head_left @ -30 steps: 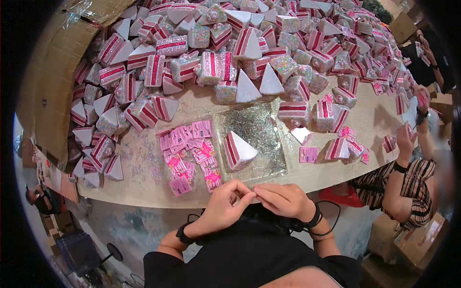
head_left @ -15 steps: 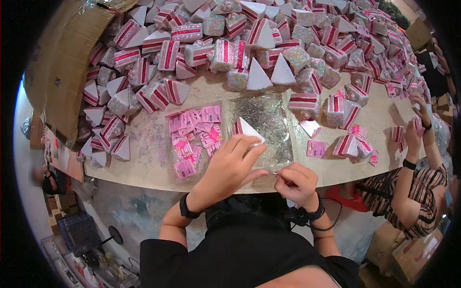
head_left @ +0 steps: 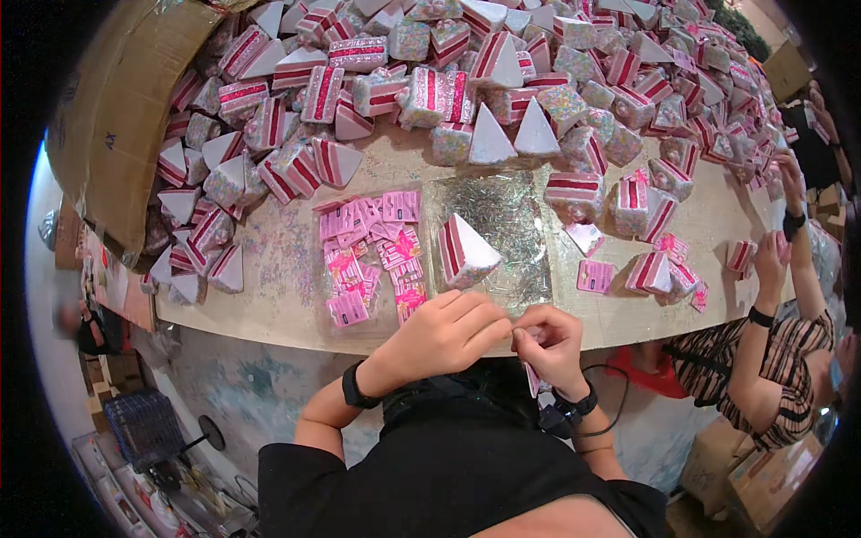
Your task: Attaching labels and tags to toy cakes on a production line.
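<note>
A cake-slice ornament (head_left: 466,252), white on top with pink and red layered sides, lies on a shallow tray (head_left: 544,291) lined with clear film and silvery strands. My left hand (head_left: 446,334) is in front of it, fingers closed and pinched against my right fingertips; what they pinch is too small to make out. My right hand (head_left: 549,350) is closed around a pink card tag (head_left: 532,379), whose lower part shows beneath the palm. To the left, a clear tray (head_left: 377,314) holds several pink tags (head_left: 348,309).
A large heap of cake-slice ornaments (head_left: 430,94) covers the back of the table (head_left: 269,314). A cardboard box (head_left: 117,134) stands at left. More ornaments (head_left: 647,272) and a loose pink tag (head_left: 595,276) lie at right, where a co-worker's hands (head_left: 771,260) work.
My left hand has left the cake slice and come down to meet my right fingertips. The slice now lies uncovered on the tray. A pink tag has come into sight under my right hand.
</note>
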{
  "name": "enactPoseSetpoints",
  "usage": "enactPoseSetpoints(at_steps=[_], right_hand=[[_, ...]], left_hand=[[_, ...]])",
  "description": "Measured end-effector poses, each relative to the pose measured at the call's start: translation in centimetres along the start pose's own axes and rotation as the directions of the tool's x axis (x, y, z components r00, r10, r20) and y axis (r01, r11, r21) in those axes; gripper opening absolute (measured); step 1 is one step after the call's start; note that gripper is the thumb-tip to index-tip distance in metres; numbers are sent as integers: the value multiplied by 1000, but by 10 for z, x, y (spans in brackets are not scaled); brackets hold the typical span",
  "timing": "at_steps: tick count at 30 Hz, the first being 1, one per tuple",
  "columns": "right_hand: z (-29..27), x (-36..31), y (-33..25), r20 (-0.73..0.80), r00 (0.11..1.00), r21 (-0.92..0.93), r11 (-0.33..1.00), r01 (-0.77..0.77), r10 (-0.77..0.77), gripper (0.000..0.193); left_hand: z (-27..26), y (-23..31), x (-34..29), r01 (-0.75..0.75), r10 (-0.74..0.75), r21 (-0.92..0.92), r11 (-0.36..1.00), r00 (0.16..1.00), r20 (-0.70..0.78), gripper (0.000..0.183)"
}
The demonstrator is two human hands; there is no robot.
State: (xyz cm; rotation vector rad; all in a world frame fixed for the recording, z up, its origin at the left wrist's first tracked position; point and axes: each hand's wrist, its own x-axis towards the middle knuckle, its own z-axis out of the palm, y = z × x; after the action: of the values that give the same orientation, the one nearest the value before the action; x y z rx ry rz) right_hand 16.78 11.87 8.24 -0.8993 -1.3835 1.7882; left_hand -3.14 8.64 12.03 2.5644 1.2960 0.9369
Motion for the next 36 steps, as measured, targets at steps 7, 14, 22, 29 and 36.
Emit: enactPoseSetpoints(at_steps=[7,14,22,29,36], right_hand=[[3,1,1,131,864,-518,710,478,-487,19],[-1,10,-7,306,711,-578,470,667,-633,26],[-6,20,-2,264,733,-567,514,644,-626,22],[-8,25,7,66,875,-395,793,464,-479,14],[0,37,-11,-23,852,-312,813,491,-523,16]], left_hand=[[1,14,-7,518,-499,-527,673,845,194,8],[6,12,-7,653,-550,-742,-152,568,612,17],[-12,-6,8,610,-478,-451,651,791,381,25],[11,-43,-12,166,-300,478,863,928,220,64],[-6,-12,14,689,-748,-355,632,662,-48,48]])
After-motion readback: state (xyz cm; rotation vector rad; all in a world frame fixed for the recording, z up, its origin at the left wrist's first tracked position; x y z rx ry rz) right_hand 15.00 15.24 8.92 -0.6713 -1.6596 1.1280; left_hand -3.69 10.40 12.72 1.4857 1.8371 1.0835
